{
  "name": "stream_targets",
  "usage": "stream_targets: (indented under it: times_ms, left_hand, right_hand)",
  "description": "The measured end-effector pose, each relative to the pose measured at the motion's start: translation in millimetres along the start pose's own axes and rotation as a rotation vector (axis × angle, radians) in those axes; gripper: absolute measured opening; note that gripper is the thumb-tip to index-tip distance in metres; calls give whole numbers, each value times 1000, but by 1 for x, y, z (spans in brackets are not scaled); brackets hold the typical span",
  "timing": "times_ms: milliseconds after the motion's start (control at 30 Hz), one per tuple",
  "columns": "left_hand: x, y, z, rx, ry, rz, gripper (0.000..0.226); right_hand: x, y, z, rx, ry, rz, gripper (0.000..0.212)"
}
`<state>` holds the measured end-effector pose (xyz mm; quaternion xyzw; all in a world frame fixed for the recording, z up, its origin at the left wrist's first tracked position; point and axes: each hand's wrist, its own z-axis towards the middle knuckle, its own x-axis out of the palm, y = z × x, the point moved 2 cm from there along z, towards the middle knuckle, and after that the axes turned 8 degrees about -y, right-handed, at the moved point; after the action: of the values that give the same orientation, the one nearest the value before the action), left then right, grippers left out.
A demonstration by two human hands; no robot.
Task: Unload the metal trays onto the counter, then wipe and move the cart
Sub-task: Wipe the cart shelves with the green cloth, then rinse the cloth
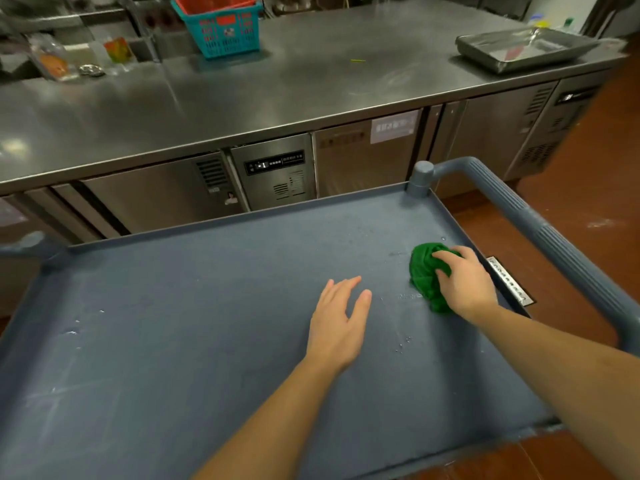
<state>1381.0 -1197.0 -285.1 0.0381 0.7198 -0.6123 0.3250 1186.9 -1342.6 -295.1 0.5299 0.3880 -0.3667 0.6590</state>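
The right hand (467, 285) grips a bunched green cloth (424, 271), fingers curled over its top, pressing it onto the top shelf of the grey-blue cart (173, 323); the cloth sits toward the right side of the shelf, near the raised right rim. The left hand (337, 323) lies flat and relaxed over the middle of the shelf, fingers straight and holding nothing; whether the palm touches the surface cannot be told. Small water droplets (401, 346) dot the shelf between the two hands and just near of them; pale smears mark its left part. The cart's ribbed handle (554, 237) runs along the right end, rising from a round corner post at the far right.

Beyond the cart's far rim stands the steel counter (277, 88), with cabinet doors and a control panel (275, 162) below it; the cart stands just beside this front. A metal tray (526, 50) rests on the counter at its far right end, well apart from the cart; a teal basket (225, 29) with a red insert sits at the far edge, left of centre. A reddish-brown floor (571, 168) shows to the right.
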Motion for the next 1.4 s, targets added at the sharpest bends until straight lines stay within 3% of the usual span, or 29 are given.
stream_targets:
  times_ms: [133, 400, 667, 967, 1100, 1267, 1400]
  left_hand:
    - [-13, 10, -5, -37, -22, -2, 44]
    - [-71, 43, -20, -65, -92, -10, 45]
    - [-184, 109, -45, -167, -214, -8, 47]
    - [-334, 179, -90, -283, -458, 23, 48]
    - [-375, 200, -104, -308, -536, 29, 49]
    - [-396, 220, -104, -311, -574, 25, 50]
    - [-395, 223, -98, -310, -562, 9, 47]
  right_hand:
    - [8, 27, -16, 12, -11, 78, 34]
    - [57, 132, -68, -176, 75, 184, 35]
    - [118, 271, -127, -346, 187, 223, 40]
    - [181, 431, -192, -571, 345, 219, 50]
    - [205, 493, -224, -747, 409, 140, 55]
    - [222, 524, -237, -936, 406, 93, 50]
    - [226, 518, -225, -959, 339, 75, 42]
